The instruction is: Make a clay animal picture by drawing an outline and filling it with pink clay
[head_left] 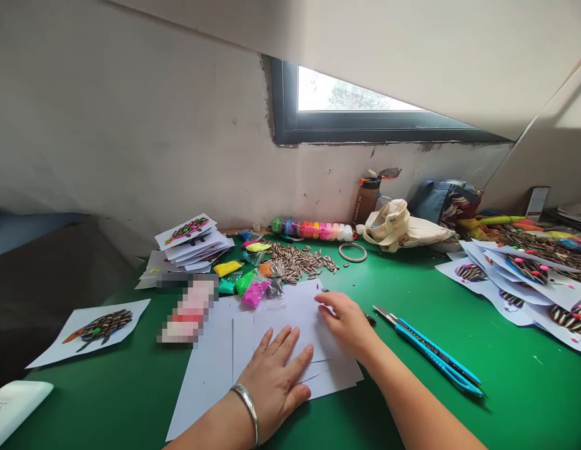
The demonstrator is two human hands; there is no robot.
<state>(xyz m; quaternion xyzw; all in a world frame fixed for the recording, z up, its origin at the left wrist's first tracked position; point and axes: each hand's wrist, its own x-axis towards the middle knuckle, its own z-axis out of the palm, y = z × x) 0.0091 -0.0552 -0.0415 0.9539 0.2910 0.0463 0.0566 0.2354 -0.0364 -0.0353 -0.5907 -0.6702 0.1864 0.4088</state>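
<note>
My left hand (pixel 278 375), with a silver bangle at the wrist, lies flat with fingers spread on sheets of white paper (pixel 210 375). Smaller cut pieces of paper lie on the larger sheets beneath it. Over the right part of the paper is my right hand (pixel 344 322), its fingers loosely bent and apart, with nothing visible in them. Behind that hand lies a dark thin tool (pixel 369 319), mostly hidden, so its kind is unclear. A blue utility knife (pixel 435 353) rests to the right, blade extended.
Bags of coloured clay (pixel 255 294) touch the paper's far edge, before striped sunflower seeds (pixel 295 259). Seed-decorated pictures stand in stacks at left (pixel 190 234) and right (pixel 520 275); one picture (pixel 103 328) lies apart. Farther back are a tape ring (pixel 352 252), a cloth bag (pixel 403 228) and a bottle (pixel 367 197).
</note>
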